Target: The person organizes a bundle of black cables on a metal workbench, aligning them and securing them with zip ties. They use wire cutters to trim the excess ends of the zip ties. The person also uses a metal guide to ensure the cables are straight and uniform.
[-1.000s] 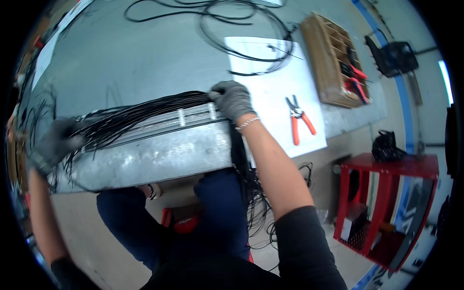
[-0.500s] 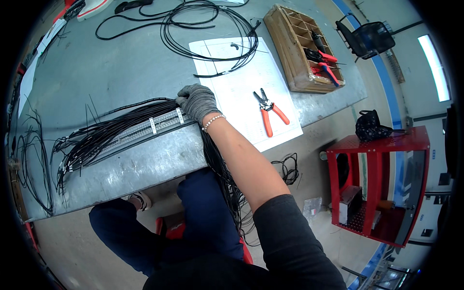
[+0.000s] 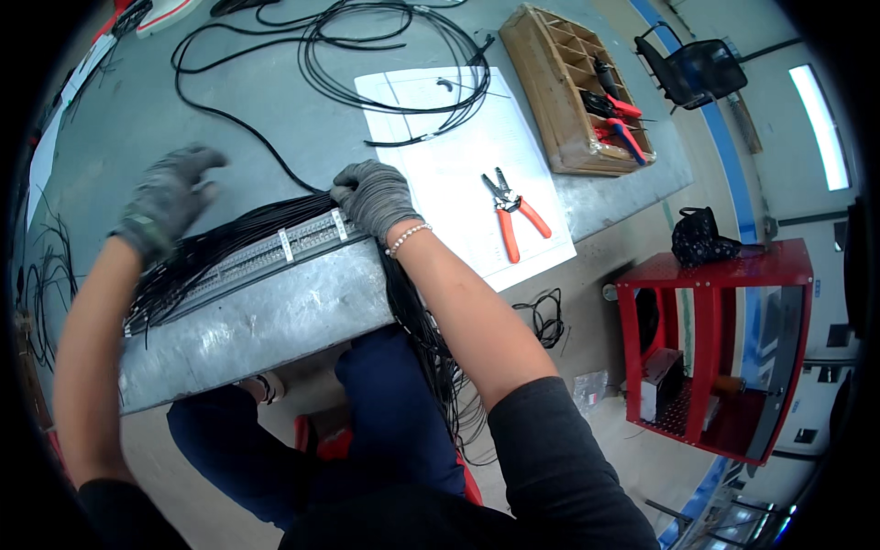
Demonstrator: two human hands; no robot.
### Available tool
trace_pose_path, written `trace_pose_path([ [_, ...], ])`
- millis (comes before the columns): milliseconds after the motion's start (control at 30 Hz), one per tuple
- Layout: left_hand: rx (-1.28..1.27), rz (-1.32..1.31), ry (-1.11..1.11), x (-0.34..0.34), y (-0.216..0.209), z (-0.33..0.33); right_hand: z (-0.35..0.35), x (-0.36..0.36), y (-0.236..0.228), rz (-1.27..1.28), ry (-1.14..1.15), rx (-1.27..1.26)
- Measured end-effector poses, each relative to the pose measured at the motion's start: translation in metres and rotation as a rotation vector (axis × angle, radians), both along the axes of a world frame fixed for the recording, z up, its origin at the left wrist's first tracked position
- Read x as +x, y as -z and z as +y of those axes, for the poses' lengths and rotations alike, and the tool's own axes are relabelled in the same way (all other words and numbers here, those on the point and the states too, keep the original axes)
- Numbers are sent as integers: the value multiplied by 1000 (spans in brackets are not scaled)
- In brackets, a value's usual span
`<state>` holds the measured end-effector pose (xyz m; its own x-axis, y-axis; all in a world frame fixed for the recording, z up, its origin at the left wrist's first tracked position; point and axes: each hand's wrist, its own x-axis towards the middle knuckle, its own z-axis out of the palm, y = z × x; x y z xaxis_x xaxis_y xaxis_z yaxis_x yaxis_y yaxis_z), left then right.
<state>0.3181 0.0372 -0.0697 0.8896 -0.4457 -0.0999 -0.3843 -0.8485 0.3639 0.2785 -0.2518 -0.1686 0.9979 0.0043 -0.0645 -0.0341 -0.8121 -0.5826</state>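
My right hand point(image 3: 374, 199), in a grey glove, is closed on the right end of a bundle of black cables point(image 3: 266, 220) on the metal table. The bundle lies along a terminal block strip point(image 3: 266, 252) with white marker tags. Past my right hand, more black cables point(image 3: 408, 298) hang over the table's front edge. My left hand point(image 3: 172, 197), gloved and slightly blurred, hovers over the left part of the bundle, fingers apart with nothing visible in them. A single black cable point(image 3: 234, 119) curves from the far side down to my right hand.
Orange-handled wire strippers point(image 3: 518, 215) lie on printed paper sheets point(image 3: 440, 202), partly under a coil of black cable point(image 3: 316, 78). A wooden compartment box point(image 3: 550, 101) holds pliers. Loose thin wires point(image 3: 46, 293) lie at far left; a red cart point(image 3: 715, 275) stands right.
My left hand has come in from the left over the bundle. One black cable now runs from the far side down to my right hand, which has stayed in place.
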Motion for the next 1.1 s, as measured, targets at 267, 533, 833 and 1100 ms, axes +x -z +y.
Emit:
trace_pose_path([
  [267, 304, -88, 312, 12, 70, -83, 12, 2, -3, -82, -100, 6],
  [533, 339, 87, 405, 33, 63, -95, 16, 0, -20, 155, -6, 35],
  [833, 439, 33, 512, 24, 53, -113, 12, 0, -17, 122, -3, 61],
  [1100, 410, -105, 546, 21, 64, -109, 14, 0, -15, 90, -15, 30],
])
